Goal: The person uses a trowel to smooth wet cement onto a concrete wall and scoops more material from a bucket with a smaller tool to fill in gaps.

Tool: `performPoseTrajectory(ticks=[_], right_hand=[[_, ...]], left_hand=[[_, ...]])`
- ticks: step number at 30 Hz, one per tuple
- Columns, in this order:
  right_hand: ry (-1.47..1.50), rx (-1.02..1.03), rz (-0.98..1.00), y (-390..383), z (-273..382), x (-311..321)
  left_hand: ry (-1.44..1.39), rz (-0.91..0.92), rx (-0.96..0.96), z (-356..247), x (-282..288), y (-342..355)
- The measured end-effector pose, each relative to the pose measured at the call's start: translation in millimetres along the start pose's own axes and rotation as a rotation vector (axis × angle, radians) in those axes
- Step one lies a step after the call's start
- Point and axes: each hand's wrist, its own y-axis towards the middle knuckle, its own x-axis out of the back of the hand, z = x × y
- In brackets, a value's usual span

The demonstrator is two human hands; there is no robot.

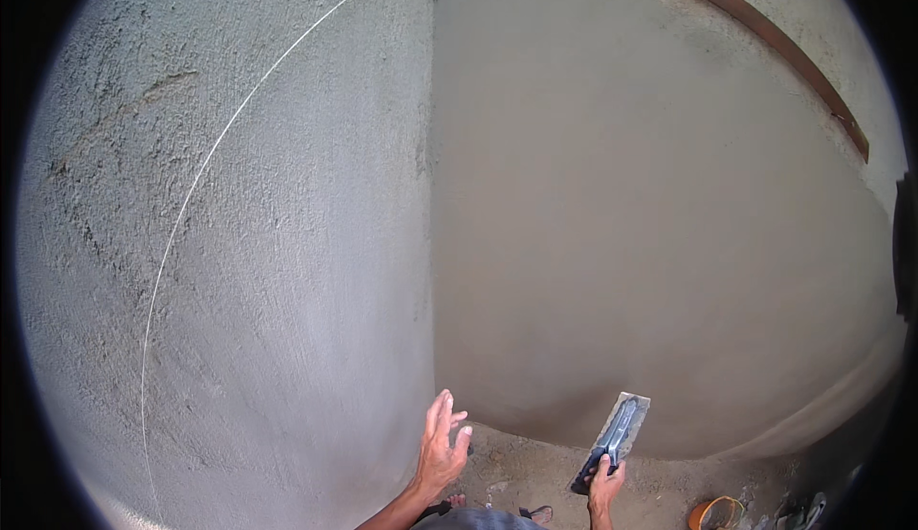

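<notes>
My right hand (pixel 604 484) is closed round the handle of a plastering trowel (pixel 623 425), a flat rectangular blade with cement smears along its edges. The blade tilts up and to the right, in front of the lower part of the smooth plastered wall (pixel 650 205). Nothing is in my left hand (pixel 444 449); its fingers are raised and apart, close to the inner corner where the smooth wall meets the rougher grey wall (pixel 316 272). Whether its fingertips touch the wall, I cannot tell.
A thin white string (pixel 212 154) curves across the rough wall. At the upper right a brown batten (pixel 765 28) lies along the plaster's edge. An orange bucket (pixel 715 513) stands on the dirty floor (pixel 521 458) at the lower right, beside some dark items. My feet show below.
</notes>
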Motion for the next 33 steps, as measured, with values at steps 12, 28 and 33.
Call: performPoseTrajectory(ticks=[12,28,33], right_hand=[[-0.325,0.55,0.027,-34.1,54.3,-12.7],[-0.769,0.175,-0.604,-0.1,-140.4,-4.4],[-0.766,0.156,-0.537,1.2,-136.8,-23.2]], left_hand=[[0.165,0.795,0.299,56.6,-34.1,-69.3],[0.462,1.048,0.355,342.2,-4.1,80.9],[0.397,1.308,0.328,303.1,-63.3,101.0]])
